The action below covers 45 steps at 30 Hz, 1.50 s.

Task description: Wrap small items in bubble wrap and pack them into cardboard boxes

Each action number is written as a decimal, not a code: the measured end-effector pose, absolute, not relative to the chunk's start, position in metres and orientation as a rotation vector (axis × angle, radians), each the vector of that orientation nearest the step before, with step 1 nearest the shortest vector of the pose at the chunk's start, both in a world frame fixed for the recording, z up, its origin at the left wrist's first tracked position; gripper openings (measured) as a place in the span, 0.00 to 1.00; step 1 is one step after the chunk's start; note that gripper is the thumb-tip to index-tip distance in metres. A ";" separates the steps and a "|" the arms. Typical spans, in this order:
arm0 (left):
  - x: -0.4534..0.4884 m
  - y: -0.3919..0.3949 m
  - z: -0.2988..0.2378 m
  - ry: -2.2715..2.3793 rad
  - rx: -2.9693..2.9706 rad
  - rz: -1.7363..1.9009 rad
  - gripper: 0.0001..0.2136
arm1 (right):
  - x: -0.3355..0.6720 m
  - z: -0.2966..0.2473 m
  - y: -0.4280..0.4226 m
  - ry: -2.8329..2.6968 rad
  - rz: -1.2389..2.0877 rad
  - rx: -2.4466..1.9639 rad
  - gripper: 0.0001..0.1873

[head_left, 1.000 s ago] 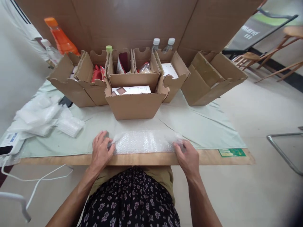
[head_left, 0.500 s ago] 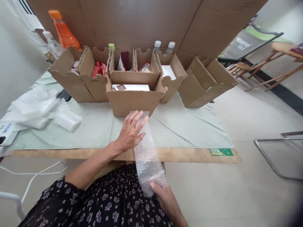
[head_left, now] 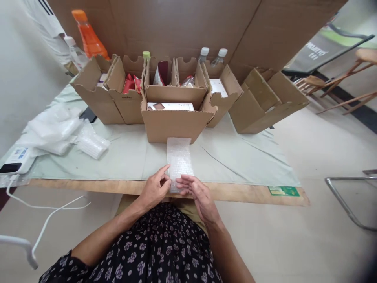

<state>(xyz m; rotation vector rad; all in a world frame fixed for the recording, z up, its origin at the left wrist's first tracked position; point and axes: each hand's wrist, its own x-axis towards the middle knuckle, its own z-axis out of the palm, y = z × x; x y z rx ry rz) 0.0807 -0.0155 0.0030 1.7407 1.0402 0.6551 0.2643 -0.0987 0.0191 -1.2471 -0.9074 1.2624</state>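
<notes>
A clear strip of bubble wrap [head_left: 180,155] lies flat on the cloth, its far end touching the front cardboard box [head_left: 176,126] and its near end at the table edge. My left hand [head_left: 154,184] is at the strip's left edge, index finger stretched forward and thumb apart from it, the other fingers curled. Over the near right part of the strip is my right hand [head_left: 203,198], with fingers extended and loosely bent. Neither hand grips anything that I can see. Part of the strip's near end is hidden by the fingers.
A row of cardboard boxes [head_left: 129,106] holds red packets and white boxes. Behind stand an orange bottle [head_left: 91,39] and several clear ones. More bubble wrap [head_left: 55,129] is heaped at left, near a white device [head_left: 19,159] with a cable. A green card [head_left: 283,191] lies at the right edge.
The bubble wrap's near end has come up from my lap onto the table, and the strip lies flat. My right hand has let go and moved up; my left has drawn back toward me.
</notes>
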 end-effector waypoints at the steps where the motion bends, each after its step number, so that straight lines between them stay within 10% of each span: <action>1: 0.083 -0.015 0.002 1.095 1.828 0.686 0.25 | 0.268 0.018 -0.102 -0.973 1.176 -1.318 0.21; 14: 0.079 -0.017 0.000 1.116 2.388 0.808 0.23 | 0.276 -0.011 -0.110 -1.916 0.046 -1.618 0.15; 27: 0.076 -0.028 0.006 1.000 2.172 0.781 0.07 | 0.279 0.002 -0.109 -1.574 0.616 -1.676 0.19; 35: 0.086 -0.016 0.006 1.096 2.241 0.594 0.08 | 0.284 0.002 -0.125 -1.717 0.142 -1.687 0.15; 45: 0.076 -0.016 0.010 0.803 2.378 0.716 0.14 | 0.287 0.000 -0.109 -1.686 0.363 -1.671 0.12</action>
